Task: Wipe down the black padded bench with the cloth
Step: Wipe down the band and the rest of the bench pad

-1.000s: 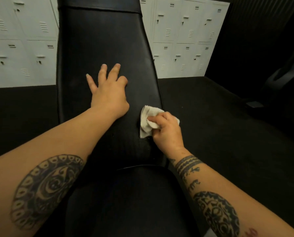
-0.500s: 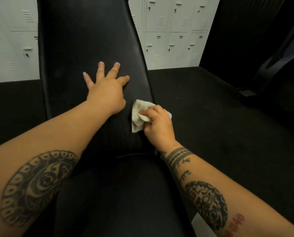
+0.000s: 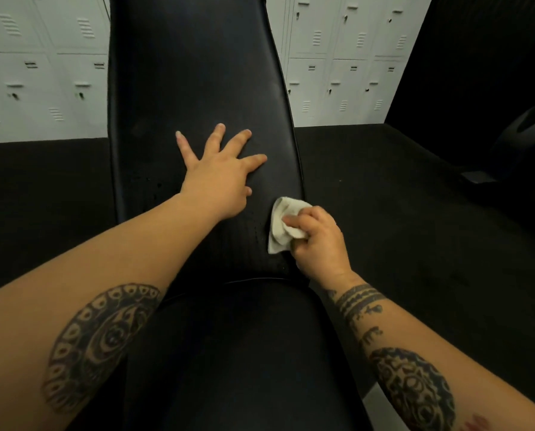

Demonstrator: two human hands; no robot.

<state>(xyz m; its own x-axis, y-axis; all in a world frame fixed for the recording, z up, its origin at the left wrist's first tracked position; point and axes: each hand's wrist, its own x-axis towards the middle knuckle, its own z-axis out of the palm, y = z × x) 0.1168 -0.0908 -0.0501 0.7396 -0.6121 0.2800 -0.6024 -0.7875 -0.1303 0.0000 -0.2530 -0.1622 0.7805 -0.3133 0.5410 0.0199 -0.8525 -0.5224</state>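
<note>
Black padding covers the tabletop (image 3: 197, 73), whose long back section is seen running away from the camera, with a second pad nearer the viewer. A white cloth (image 3: 283, 225) is bunched in the right hand (image 3: 317, 244), gripped between thumb and curled fingers, and is pressed against the padding near its right edge, just above the seam between the two pads. The left hand (image 3: 219, 178) is laid flat on the padding with fingers spread wide, nothing held in it, up and to the left of the cloth and not touching it. Pale lockers (image 3: 337, 66) are seen behind, above a dark floor (image 3: 415, 228).
</note>
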